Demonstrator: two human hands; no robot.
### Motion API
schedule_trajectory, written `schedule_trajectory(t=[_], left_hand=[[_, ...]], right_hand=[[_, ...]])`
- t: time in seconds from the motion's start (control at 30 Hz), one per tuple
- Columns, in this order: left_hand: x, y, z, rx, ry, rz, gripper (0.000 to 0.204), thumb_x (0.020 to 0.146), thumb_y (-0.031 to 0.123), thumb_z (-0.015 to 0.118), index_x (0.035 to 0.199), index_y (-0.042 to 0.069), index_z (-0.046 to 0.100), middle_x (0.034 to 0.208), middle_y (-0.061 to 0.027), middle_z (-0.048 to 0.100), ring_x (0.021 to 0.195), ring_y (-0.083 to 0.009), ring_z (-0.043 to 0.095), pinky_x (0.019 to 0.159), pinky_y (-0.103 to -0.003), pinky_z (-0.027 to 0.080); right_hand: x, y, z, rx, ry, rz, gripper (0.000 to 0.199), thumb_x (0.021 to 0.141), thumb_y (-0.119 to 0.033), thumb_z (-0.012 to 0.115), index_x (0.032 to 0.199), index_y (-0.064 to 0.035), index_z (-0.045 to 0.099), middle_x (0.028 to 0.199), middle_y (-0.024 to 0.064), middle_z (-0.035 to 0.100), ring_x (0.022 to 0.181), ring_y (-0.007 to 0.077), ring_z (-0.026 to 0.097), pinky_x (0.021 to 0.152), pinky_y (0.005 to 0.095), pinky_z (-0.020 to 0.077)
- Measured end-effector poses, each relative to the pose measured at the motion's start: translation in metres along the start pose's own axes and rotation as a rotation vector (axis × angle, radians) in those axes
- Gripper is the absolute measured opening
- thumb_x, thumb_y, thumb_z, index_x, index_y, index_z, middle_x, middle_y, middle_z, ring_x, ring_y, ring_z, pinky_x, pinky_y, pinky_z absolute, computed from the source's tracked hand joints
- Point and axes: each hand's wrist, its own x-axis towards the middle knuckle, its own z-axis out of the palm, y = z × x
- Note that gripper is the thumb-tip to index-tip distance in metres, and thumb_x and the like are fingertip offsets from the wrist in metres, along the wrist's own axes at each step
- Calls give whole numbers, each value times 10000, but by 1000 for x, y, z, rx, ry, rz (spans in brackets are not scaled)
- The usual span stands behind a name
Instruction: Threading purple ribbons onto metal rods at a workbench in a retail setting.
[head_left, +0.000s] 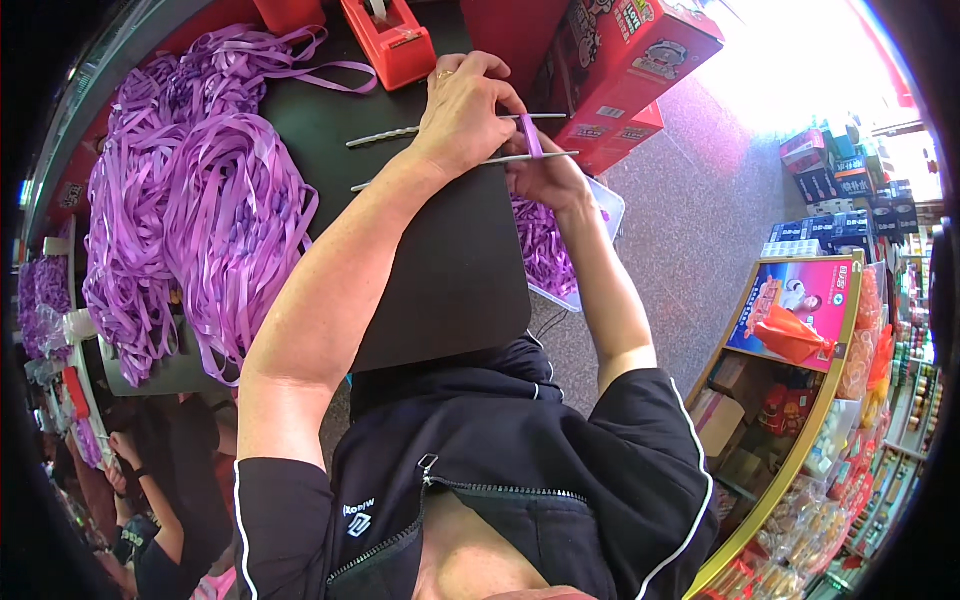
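Two thin metal rods [388, 137], one with a twisted shaft, reach side by side past the edge of a dark tabletop [440, 290]. Near their right ends a short purple ribbon [531, 138] spans both. My left hand [465, 118] lies over the rods, its fingers bent and closed at the ribbon's far end. Just below the ribbon is my right hand [550, 180], palm turned up; its fingertips are hidden behind the rod and my left hand. Under it, a translucent bin [612, 212] holds a heap of purple ribbons [540, 245].
Large bundles of purple ribbon [235, 210] cover the table's left side. A red tape dispenser [395, 45] stands at the far edge, and red boxes [640, 60] sit at the far right. Goods fill a gold-edged display case [790, 400]. Another person's arm [160, 510] shows lower left.
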Motion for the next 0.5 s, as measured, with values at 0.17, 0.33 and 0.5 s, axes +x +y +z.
schedule_trajectory(t=[0.17,0.33,0.5], left_hand=[[-1,-4,0,-1,-9,-17,155,634,89,679,769,135,741,1168,-36,564,1166,-282,424,1023,-397,321],[-1,-4,-2,16,-15,-5,160,644,93,675,781,139,742,1170,-35,565,1165,-282,426,1022,-402,322],[-1,-4,-1,18,-23,8,163,654,99,669,791,147,745,1173,-38,565,1161,-286,429,1023,-403,321]], right_hand=[[-24,31,12,-339,152,-94,279,904,-194,594,1147,-57,602,871,-21,585,734,73,520,673,237,417],[-41,35,21,-1059,381,-522,200,827,-121,698,1009,-43,666,849,-41,525,726,45,466,642,200,390],[-62,33,38,-1228,448,-641,171,790,-99,720,936,-29,667,822,-23,498,712,69,422,625,222,357]])
